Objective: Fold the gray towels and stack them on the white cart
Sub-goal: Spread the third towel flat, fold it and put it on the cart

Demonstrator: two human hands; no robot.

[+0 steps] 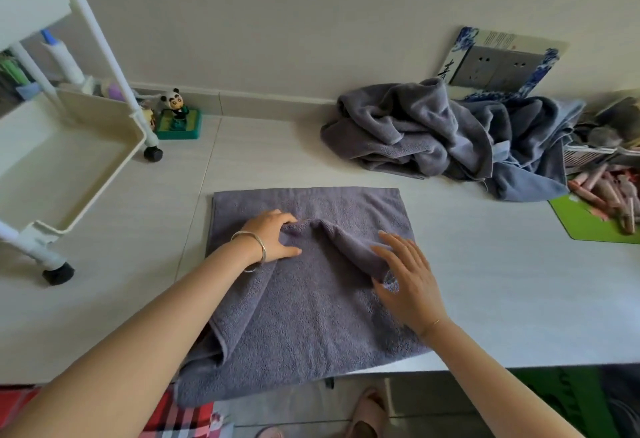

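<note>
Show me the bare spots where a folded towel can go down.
Bare: the cart tray; the tabletop between the spread towel and the panda figure; the tabletop right of that towel, short of the green mat. Crowded: the far right corner, under the towel pile.

One spread towel (311,316), one towel heap (433,132) (number unclear), one white cart (62,174), one panda figurine (178,108), left hand (273,235), right hand (407,281).

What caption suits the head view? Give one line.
Mid-fold: left hand grips a raised fold of the gray towel, right hand touching it; unfolded towels heaped behind, white cart beside.
</note>
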